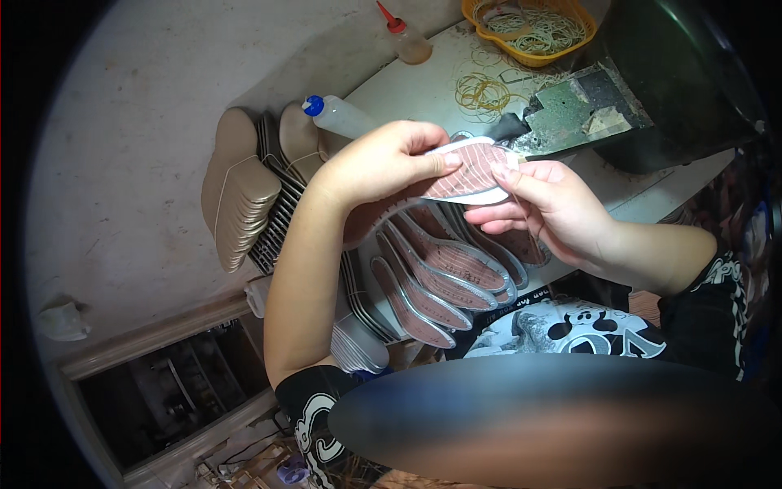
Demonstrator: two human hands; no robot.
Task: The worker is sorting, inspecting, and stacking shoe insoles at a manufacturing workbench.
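A pink insole (471, 169) with thin pale lines and a white edge is held up between both hands above the table. My left hand (379, 163) grips it from the left, with the thumb pressed on its face. At its right end, my right hand (562, 200) pinches the edge between thumb and fingers. The lower fingers of that hand are partly extended. Below the hands, several similar pink insoles (456, 265) with silvery rims lie fanned out, overlapping one another. Part of the held insole is hidden by my left hand and wrist.
Bundled beige insoles (244, 183) stand by the wall at left. Beyond my hands are a white bottle with a blue cap (346, 116), loose rubber bands (481, 95), a red-tipped bottle (410, 46) and a yellow basket (533, 59). A green metal plate (574, 106) juts from a dark machine.
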